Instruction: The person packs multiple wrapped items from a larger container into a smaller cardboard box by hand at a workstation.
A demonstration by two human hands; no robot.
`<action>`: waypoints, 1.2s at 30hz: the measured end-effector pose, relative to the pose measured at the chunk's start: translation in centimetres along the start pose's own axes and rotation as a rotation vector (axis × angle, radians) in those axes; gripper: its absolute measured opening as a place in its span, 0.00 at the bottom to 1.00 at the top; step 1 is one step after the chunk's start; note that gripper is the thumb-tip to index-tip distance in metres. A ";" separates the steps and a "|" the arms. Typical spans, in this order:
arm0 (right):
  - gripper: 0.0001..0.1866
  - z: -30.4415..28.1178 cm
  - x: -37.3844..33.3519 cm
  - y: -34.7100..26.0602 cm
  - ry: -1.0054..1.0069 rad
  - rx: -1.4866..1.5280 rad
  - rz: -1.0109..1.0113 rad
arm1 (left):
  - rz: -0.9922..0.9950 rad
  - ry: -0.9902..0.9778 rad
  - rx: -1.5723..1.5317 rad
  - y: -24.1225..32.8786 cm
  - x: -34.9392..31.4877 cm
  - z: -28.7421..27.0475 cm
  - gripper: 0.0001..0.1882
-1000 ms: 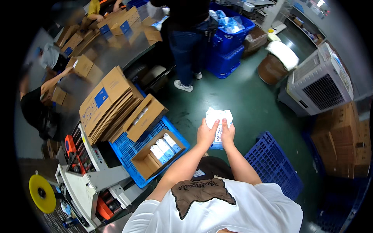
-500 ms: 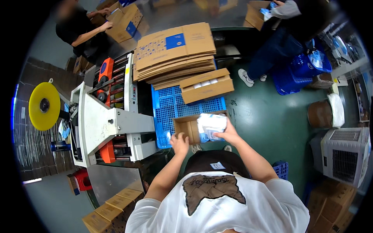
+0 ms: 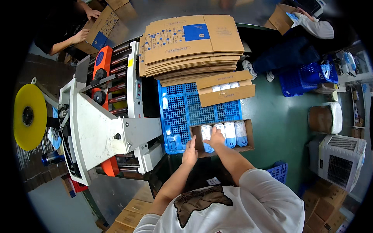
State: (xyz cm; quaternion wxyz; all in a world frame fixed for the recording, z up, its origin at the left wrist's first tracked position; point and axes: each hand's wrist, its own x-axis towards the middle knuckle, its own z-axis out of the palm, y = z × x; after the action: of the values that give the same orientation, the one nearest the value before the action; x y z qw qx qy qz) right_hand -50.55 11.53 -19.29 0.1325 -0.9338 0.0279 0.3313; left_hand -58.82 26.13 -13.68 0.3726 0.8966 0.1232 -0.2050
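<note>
An open brown carton (image 3: 249, 136) lies in front of me, partly over the near right edge of a blue plastic pallet (image 3: 171, 132). Several white-and-blue packs (image 3: 241, 134) stand side by side in it, filling all but a gap at its left end. My right hand (image 3: 217, 138) reaches in over the near wall, thumb and fingers apart, resting on the leftmost packs. Its fingers cover part of them. My left hand (image 3: 190, 153) is against the carton's near left corner outside, fingers stretched upward, with nothing held.
Behind stands a second open carton (image 3: 227, 95) holding white packs. Flattened cartons (image 3: 171, 42) are stacked at the back. A white-and-orange taping machine (image 3: 101, 116) with rollers stands left. Two people handle cartons at the far table (image 3: 186, 7). An air cooler (image 3: 338, 161) is at right.
White-and-blue packs that my right hand held over the carton now stand inside in a row. That hand has moved left onto them. The view has shifted, with the carton appearing farther right.
</note>
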 end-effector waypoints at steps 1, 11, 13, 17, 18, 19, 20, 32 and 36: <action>0.40 -0.6 0.0 0.6 -0.032 -0.006 -0.026 | -0.022 0.014 -0.056 0.0 0.3 -0.2 0.35; 0.32 -8.1 -1.7 18.3 0.477 0.418 0.254 | -0.302 0.037 0.058 -2.1 3.4 3.0 0.14; 0.23 -7.8 -0.2 20.2 0.033 0.215 0.269 | -0.289 0.021 0.088 -3.2 3.6 2.8 0.15; 0.18 -10.3 -0.4 20.7 0.033 0.208 0.101 | -0.161 0.043 0.115 0.3 4.3 -4.1 0.16; 0.17 -10.7 -0.9 21.8 0.049 0.402 0.029 | -0.108 0.048 0.087 1.9 4.5 -7.3 0.16; 0.14 -11.8 -1.7 22.0 0.000 0.649 0.027 | -0.058 0.054 0.056 4.0 4.3 -10.5 0.16; 0.13 -13.6 -2.4 21.8 -0.053 0.899 0.027 | -0.036 0.024 0.020 8.0 4.2 -14.9 0.16; 0.22 -41.2 5.6 -4.7 -0.257 1.660 -0.606 | 0.360 1.121 0.081 26.4 17.5 -48.4 0.05; 0.17 -44.4 17.7 -12.3 0.017 1.564 -0.334 | 0.607 1.110 -0.026 27.6 19.2 -39.9 0.07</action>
State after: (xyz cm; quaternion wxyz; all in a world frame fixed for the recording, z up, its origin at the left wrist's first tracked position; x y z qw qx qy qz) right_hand -7.89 12.25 5.60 0.7967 -0.5645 0.1128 0.1841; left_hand -20.45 37.01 20.04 0.3055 0.8599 0.0409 0.4068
